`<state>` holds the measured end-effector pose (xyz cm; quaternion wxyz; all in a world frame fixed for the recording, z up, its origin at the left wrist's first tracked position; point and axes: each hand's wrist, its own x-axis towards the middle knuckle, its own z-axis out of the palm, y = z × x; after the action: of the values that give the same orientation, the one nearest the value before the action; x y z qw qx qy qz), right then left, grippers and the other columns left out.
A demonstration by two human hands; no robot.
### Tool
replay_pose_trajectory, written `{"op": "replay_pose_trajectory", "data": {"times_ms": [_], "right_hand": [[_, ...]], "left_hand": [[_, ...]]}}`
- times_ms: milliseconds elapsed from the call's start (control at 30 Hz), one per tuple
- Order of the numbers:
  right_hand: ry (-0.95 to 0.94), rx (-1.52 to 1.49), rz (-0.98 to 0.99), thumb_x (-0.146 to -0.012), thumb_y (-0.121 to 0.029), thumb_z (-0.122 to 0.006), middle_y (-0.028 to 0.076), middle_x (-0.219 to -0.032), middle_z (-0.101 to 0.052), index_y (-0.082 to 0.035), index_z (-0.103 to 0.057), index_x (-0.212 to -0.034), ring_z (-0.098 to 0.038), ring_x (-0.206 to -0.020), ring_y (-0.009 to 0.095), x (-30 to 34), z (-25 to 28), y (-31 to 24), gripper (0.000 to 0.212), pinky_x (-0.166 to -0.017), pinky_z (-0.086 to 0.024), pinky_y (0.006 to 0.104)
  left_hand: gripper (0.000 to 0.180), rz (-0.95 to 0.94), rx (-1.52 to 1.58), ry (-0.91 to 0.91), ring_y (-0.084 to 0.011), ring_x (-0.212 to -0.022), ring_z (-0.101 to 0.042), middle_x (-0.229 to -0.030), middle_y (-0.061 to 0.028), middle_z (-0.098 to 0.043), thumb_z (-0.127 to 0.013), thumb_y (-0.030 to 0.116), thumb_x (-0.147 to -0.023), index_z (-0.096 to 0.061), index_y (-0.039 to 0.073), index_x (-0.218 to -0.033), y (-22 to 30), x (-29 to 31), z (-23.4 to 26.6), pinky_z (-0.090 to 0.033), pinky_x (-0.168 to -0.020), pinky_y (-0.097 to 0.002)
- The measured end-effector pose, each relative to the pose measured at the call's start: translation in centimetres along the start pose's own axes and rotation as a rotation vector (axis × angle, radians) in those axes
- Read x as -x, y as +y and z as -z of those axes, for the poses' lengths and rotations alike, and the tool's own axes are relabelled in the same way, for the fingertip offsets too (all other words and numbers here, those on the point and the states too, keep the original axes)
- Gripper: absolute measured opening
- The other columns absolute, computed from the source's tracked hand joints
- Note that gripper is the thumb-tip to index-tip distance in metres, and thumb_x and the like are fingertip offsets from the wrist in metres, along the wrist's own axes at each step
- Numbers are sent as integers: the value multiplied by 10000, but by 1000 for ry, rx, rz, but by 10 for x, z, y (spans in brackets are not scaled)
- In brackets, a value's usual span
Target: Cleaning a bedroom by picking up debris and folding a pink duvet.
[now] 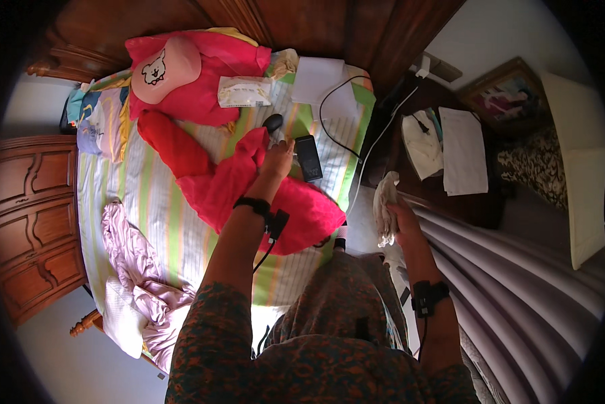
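Observation:
My left hand (277,161) is over the bed, at the edge of a bright red garment (302,209). Its fingers look drawn together; what they hold, if anything, is too small to make out. Just beyond the fingertips lies a rounded black object (273,122), and to their right a flat black power bank (308,159). Away from the bed on the right, my right hand (405,221) is closed on a crumpled whitish cloth (385,205), which hangs down from the fingers. Both wrists wear black straps with small devices.
A striped bedsheet (154,209) carries a pink cap (168,71), a white packet (244,91), white sheets (319,77) and lilac cloth (127,246). Folded white cloths (464,151) lie on a dark bedside table by a lamp (575,175). A black cable (324,106) crosses the bed; curtains hang right.

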<state>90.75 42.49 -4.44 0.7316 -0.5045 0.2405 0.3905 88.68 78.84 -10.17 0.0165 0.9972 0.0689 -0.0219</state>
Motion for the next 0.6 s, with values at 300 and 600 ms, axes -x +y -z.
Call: {"op": "replay_pose_trajectory", "data": {"times_ms": [300, 600], "right_hand": [[-11, -19, 31, -792, -60, -519, 62, -1066, -543, -57, -427, -1236, -535, -950, 178, 11, 1, -7, 453, -825, -434, 313], [27, -77, 59, -776, -75, -520, 58, -964, -576, -64, -486, -1173, -562, -858, 175, 13, 23, -2, 399, -756, -459, 312]], "left_hand": [[118, 42, -4, -182, -315, -776, -605, -844, -147, -578, -498, 108, -766, -574, 50, -834, -17, -1, -11, -504, -673, -404], [216, 86, 207, 75, -362, -736, -589, -805, -209, -582, -533, 179, -812, -484, 24, -954, -13, 14, 15, -473, -646, -444]]}}
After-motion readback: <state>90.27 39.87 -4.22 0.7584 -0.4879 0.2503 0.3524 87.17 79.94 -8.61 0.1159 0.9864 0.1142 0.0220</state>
